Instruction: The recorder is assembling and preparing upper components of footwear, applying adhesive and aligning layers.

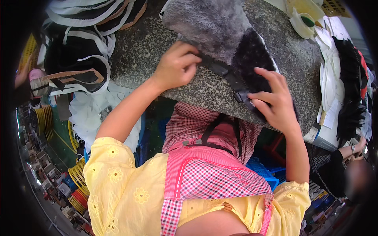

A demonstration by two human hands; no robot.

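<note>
A fur-lined piece lies on the speckled table in front of me, its grey plush side up, with a black plush part on the right. Along its near edge runs a black leather-like strip with small tabs. My left hand has curled fingers closed on the strip's left end. At the other end, my right hand pinches the edge between thumb and a finger, while its forefinger stretches over the black plush. Whether the piece is a boot upper I cannot tell.
The worktop has a rounded near edge at my lap. Black and white-edged pieces are heaped at the left, above white material. At the right lie white pieces and black pieces. A white container stands far right; another person's hand shows lower right.
</note>
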